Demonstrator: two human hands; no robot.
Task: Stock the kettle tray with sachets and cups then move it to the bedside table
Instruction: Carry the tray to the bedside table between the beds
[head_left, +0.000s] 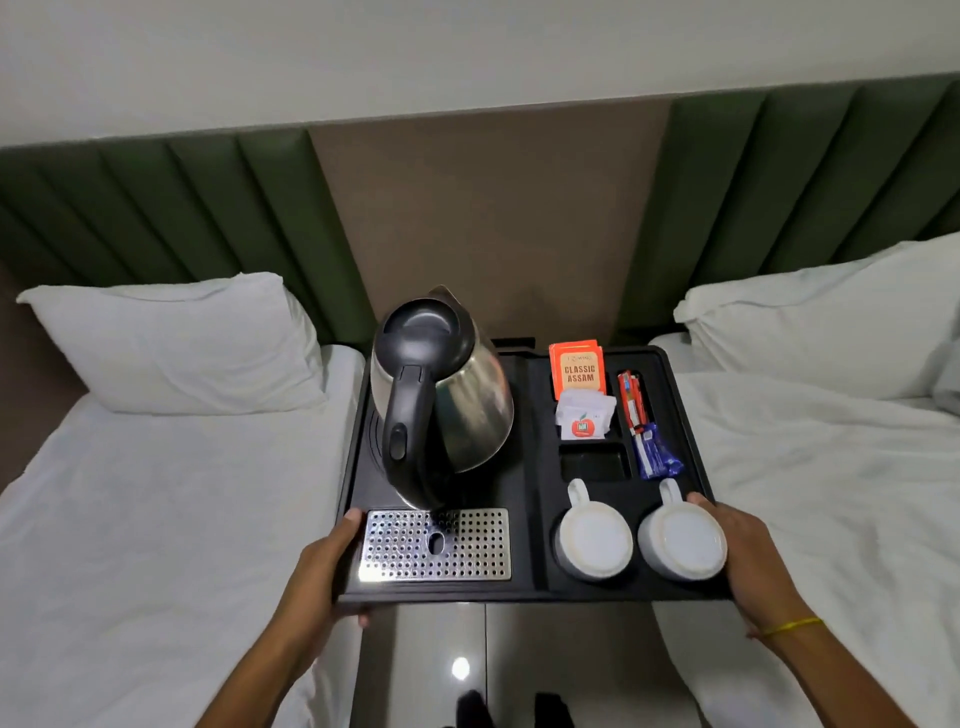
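Note:
A black kettle tray (530, 590) sits level between two beds. My left hand (327, 566) grips its left front edge and my right hand (748, 561) grips its right front edge. On the tray stands a steel kettle (452, 400) with a black lid and handle, and a perforated metal drip plate (436, 545) lies in front of it. Two white cups, one (595, 540) beside the other (683, 543), rest upside down at the front right. Orange tea sachets (579, 371), white sachets (584, 415) and red and blue stick sachets (644, 426) fill the back right compartments. One small compartment (595, 462) is empty.
A bed with white sheets and a pillow (176, 343) lies on the left, another bed (831, 467) on the right. A green padded headboard (156, 208) and a brown wall panel (493, 218) stand behind. Glossy floor (467, 665) shows below the tray.

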